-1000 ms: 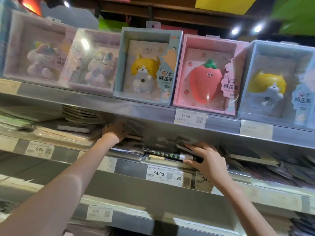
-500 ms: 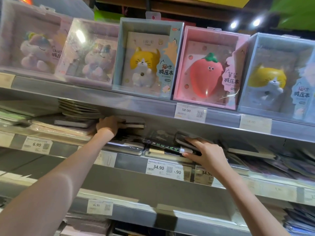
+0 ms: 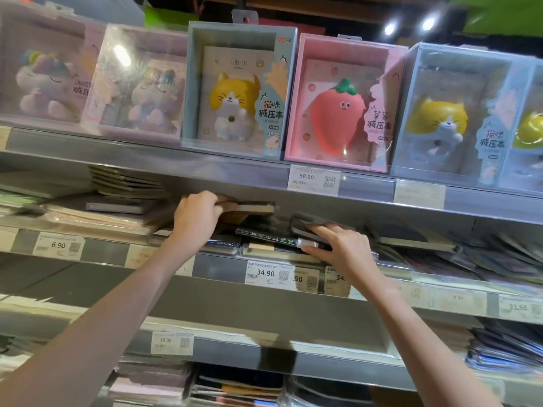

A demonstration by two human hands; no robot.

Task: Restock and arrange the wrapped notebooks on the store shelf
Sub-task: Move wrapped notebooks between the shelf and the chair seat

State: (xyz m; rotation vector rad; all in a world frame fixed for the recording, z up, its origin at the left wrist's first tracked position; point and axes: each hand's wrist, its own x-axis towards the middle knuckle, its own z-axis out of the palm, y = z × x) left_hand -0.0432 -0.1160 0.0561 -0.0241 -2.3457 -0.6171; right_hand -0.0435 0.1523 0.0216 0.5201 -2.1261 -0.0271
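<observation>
Grey metal shelf edges [image 3: 223, 277] bound a shallow slot, and the underside of the shelf above hangs low over it — little room is left over the stacks. Both hands reach into this middle shelf. The left hand [image 3: 196, 217] has its fingers curled round a wrapped notebook [image 3: 249, 207] with a dark cover and pale page edges, held lifted just under the upper shelf lip, clear of the pile beneath. The right hand [image 3: 342, 245] grips another dark, plastic-wrapped notebook [image 3: 308, 230], fingers on top and thumb below, its near end at the front edge of the stack. Just beside it lies a black notebook with green print [image 3: 264, 237], flat on the pile. Flat stacks of paler notebooks [image 3: 123, 183] sit to the left, dark ones to the right. On the top shelf stand clear-fronted boxes: a cat box [image 3: 238, 92] and a pink strawberry box [image 3: 340, 107], each holding a notebook with a soft figure.
</observation>
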